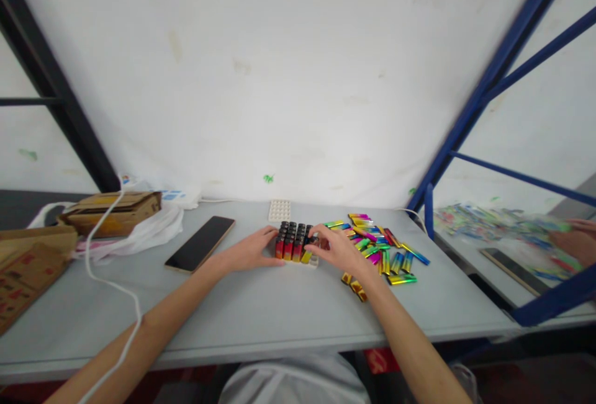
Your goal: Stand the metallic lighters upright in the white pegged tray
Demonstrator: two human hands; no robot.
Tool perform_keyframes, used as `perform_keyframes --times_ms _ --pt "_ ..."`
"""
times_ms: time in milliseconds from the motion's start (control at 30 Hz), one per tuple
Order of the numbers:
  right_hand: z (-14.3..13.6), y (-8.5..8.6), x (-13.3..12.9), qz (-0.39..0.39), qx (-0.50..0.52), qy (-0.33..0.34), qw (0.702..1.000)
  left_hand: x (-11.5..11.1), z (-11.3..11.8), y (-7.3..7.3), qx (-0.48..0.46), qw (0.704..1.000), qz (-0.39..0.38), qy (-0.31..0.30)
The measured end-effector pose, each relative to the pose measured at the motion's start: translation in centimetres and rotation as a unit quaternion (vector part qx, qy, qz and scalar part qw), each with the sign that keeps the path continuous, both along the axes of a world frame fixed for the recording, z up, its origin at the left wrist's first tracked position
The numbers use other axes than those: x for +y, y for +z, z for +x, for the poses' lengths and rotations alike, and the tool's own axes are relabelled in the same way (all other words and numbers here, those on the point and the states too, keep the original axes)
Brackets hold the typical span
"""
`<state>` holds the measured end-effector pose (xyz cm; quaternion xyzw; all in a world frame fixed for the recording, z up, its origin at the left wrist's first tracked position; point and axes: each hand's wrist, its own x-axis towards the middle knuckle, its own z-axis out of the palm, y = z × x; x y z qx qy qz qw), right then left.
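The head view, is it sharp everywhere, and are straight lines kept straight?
In the head view the middle is fairly sharp: both hands at the white tray of upright lighters read clearly. The blue metal frame posts lean and bow from wide-angle distortion, and another person's hand at the right edge is blurred. Lighting is soft, without hard shadows.

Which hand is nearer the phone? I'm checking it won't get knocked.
Left. The left hand rests on the near left side of the tray of lighters, just right of the phone; the right hand is beyond the tray.
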<state>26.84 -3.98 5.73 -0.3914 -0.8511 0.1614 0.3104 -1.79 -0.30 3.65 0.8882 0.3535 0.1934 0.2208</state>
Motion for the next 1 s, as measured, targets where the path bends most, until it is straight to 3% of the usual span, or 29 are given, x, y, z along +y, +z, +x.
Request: perform_keyframes --times_ms 200,367,500,633,733,867,1000 --pt "0.3 -0.3 0.3 0.035 -0.033 -0.028 0.998 0.1 0.0 -0.2 0.001 1.0 0.0 0.002" --pt "-0.1 -0.6 0.0 0.045 -0.06 -0.002 0.997 0.1 0.0 -0.1 0.006 1.0 0.005 0.003" --pt "-0.1 -0.2 0.3 0.034 -0.028 -0.006 0.999 0.1 0.0 0.0 0.016 1.0 0.006 -0.001" --pt "2.9 1.4 0.5 0.034 0.021 -0.05 0.998 0.2 -0.1 -0.2 0.02 1.0 0.006 0.005" --pt "6.9 2.0 -0.7 0.028 -0.044 -0.023 0.998 0.3 -0.1 -0.5 0.017 1.0 0.009 0.01" --pt "10.7 0.5 -3.5 0.005 -0.131 0.002 0.991 0.4 -0.1 -0.5 0.021 1.0 0.006 0.014" --pt "10.2 -1.2 -4.1 0.013 -0.205 -0.002 0.979 0.4 -0.1 -0.5 0.028 0.999 0.006 0.016"
